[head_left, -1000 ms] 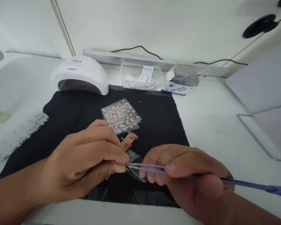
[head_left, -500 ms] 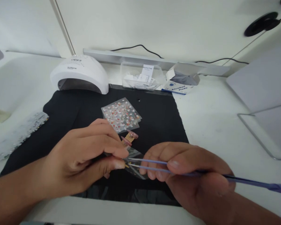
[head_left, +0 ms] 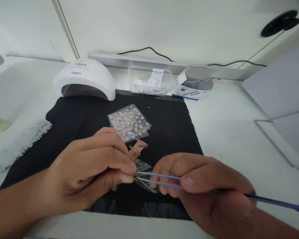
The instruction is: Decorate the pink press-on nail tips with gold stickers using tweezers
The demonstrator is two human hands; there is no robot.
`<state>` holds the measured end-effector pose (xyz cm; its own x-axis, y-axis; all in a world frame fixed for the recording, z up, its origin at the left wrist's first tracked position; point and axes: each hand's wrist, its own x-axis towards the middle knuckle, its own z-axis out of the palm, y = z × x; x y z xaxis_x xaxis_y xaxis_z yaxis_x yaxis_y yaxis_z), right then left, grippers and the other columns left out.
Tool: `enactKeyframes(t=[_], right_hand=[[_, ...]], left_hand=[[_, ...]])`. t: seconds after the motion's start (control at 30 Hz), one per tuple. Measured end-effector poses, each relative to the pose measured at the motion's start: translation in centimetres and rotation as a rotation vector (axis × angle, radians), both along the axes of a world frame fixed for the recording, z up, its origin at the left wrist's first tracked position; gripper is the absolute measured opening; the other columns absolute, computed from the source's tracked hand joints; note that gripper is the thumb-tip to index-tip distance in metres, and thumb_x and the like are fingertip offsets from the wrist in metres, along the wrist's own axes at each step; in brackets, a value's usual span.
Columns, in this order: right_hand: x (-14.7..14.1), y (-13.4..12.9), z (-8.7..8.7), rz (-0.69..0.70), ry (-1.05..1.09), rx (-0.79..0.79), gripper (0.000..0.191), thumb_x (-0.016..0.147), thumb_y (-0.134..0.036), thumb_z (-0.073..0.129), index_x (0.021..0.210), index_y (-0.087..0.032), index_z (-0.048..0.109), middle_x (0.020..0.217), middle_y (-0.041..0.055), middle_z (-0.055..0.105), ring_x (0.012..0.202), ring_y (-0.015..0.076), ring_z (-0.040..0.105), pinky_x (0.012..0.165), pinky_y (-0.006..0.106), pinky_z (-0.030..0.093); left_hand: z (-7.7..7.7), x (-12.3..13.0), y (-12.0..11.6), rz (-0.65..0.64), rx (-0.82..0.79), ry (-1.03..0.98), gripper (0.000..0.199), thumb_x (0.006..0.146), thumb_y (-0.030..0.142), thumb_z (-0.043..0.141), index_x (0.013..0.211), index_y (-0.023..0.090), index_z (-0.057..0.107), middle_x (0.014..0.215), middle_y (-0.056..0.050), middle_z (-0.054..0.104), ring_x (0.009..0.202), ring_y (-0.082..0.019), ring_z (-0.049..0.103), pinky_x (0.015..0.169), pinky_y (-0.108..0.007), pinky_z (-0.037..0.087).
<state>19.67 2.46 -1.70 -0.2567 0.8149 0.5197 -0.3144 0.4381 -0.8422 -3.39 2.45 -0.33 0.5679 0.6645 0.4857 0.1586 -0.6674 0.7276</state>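
Left hand [head_left: 87, 169]: thumb and forefinger pinched on the near-left edge of clear film [head_left: 144, 166]. Film lies at 3 o'clock from that pinch, between hands, long axis roughly 10 to 4. Nails [head_left: 135, 151] at 12. Right hand [head_left: 206, 207] closed round tweezers [head_left: 271, 200], which point to 9, prongs parted, tips just beside left thumb, the nearer hand.

Supporting surface: a white table [head_left: 229, 126] bearing a black mat [head_left: 169, 129]. The lamp [head_left: 89, 74] stands at the mat's far left edge, the tub [head_left: 151, 91] at its far edge, the box [head_left: 191, 94] at its far right corner. The packet [head_left: 27, 141] overlaps its left edge. The sticker sheets [head_left: 129, 122] and nail strip [head_left: 137, 148] lie on it.
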Motion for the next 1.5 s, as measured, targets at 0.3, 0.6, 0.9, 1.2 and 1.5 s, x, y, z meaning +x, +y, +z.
enactKeyframes(t=[0.3, 0.6, 0.9, 1.2, 1.5], right_hand=[[0.1, -0.1, -0.7, 0.007, -0.006, 0.047, 0.033, 0.099, -0.04, 0.054, 0.103, -0.021, 0.081, 0.064, 0.0041, 0.072, 0.065, 0.0212, 0.075, 0.058, 0.036, 0.067], [0.5, -0.1, -0.7, 0.054, -0.024, 0.073, 0.034, 0.103, -0.036, 0.048, 0.108, -0.021, 0.079, 0.067, 0.004, 0.071, 0.065, 0.019, 0.073, 0.06, 0.035, 0.066], [0.8, -0.1, -1.0, 0.078, -0.042, 0.067, 0.036, 0.103, -0.039, 0.046, 0.11, -0.023, 0.078, 0.071, 0.0047, 0.072, 0.071, 0.0197, 0.074, 0.063, 0.036, 0.065], [0.8, 0.0, -1.0, 0.111, -0.063, 0.073, 0.035, 0.103, -0.038, 0.046, 0.114, -0.023, 0.077, 0.073, 0.005, 0.073, 0.068, 0.019, 0.074, 0.063, 0.034, 0.065], [0.6, 0.1, -0.6, 0.098, -0.02, 0.059, 0.033, 0.101, -0.038, 0.052, 0.106, -0.022, 0.08, 0.067, 0.004, 0.072, 0.063, 0.0189, 0.073, 0.06, 0.035, 0.066]], left_hand=[[0.2, -0.2, -0.1, -0.027, 0.006, 0.033, 0.01, 0.094, 0.003, 0.061, 0.1, 0.011, 0.063, 0.086, -0.002, 0.065, 0.083, -0.012, 0.061, 0.083, -0.029, 0.052], [0.5, 0.2, -0.1, -0.001, 0.038, 0.049, 0.008, 0.099, 0.009, 0.056, 0.097, 0.012, 0.064, 0.083, -0.004, 0.065, 0.078, -0.013, 0.061, 0.077, -0.03, 0.052], [0.6, 0.1, -0.1, 0.001, 0.051, 0.039, 0.009, 0.1, 0.012, 0.056, 0.097, 0.012, 0.065, 0.084, -0.004, 0.063, 0.077, -0.012, 0.059, 0.076, -0.031, 0.051], [0.5, 0.0, -0.3, -0.014, 0.028, 0.035, 0.008, 0.098, 0.009, 0.059, 0.096, 0.011, 0.066, 0.088, -0.004, 0.063, 0.082, -0.012, 0.061, 0.081, -0.03, 0.052], [0.7, 0.1, -0.2, -0.019, 0.031, 0.047, 0.008, 0.099, 0.012, 0.058, 0.095, 0.012, 0.065, 0.086, -0.003, 0.063, 0.081, -0.012, 0.062, 0.082, -0.03, 0.055]])
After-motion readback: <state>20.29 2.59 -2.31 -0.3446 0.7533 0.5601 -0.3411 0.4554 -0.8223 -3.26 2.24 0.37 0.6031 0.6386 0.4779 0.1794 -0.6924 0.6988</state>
